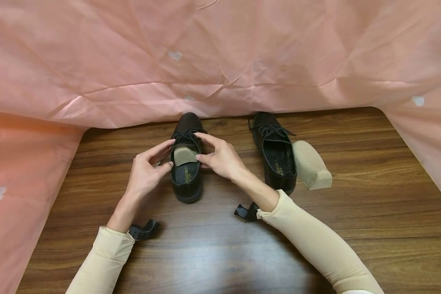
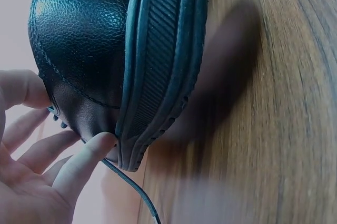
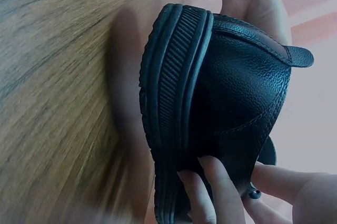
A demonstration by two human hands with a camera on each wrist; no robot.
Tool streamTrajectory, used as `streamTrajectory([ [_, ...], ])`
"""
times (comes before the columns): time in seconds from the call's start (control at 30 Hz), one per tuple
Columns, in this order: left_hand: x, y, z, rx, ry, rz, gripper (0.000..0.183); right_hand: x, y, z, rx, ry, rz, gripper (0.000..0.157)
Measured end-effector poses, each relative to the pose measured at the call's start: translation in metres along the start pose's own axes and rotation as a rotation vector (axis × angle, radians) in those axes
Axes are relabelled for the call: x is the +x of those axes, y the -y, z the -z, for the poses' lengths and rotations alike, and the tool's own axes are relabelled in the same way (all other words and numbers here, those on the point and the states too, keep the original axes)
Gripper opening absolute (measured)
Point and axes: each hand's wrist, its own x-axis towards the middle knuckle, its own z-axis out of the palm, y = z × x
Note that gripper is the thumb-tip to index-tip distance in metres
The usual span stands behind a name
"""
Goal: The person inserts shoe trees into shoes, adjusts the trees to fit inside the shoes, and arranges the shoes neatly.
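Note:
A black lace-up leather shoe [image 1: 187,192] stands on the wooden surface, toe pointing away from me. A beige molded shoe insert [image 1: 185,156] sits in its opening, with the front end hidden under the laces. My left hand [image 1: 145,167] holds the shoe's left side, thumb at the opening's edge. On the other side, my right hand [image 1: 220,159] grips the shoe wall. Its thumb is at the rim beside the insert, and its fingers [image 3: 221,187] press the outer leather in the right wrist view. The left wrist view shows the shoe's ridged sole [image 2: 158,50].
A second black shoe [image 1: 279,179] stands to the right, its laces tied. Against its right side lies another beige insert [image 1: 310,165]. Pink cloth [image 1: 220,61] with pale hearts hangs behind and at both sides. Black wrist mounts [image 1: 145,229] jut from both wrists.

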Motion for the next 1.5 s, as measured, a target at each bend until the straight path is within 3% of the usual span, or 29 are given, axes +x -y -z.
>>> streamTrajectory([
  [0.37, -0.003, 0.006, 0.011, 0.006, -0.076, 0.025, 0.055, 0.007, 0.005, -0.013, -0.017, 0.014, 0.009, 0.061],
  [0.93, -0.005, 0.008, 0.031, -0.020, -0.070, 0.029, 0.055, 0.016, 0.009, -0.031, 0.034, 0.014, 0.018, 0.060],
  [1.5, -0.007, 0.009, 0.055, 0.065, -0.129, 0.036, 0.057, 0.026, 0.011, -0.057, 0.160, 0.029, 0.039, 0.059],
])
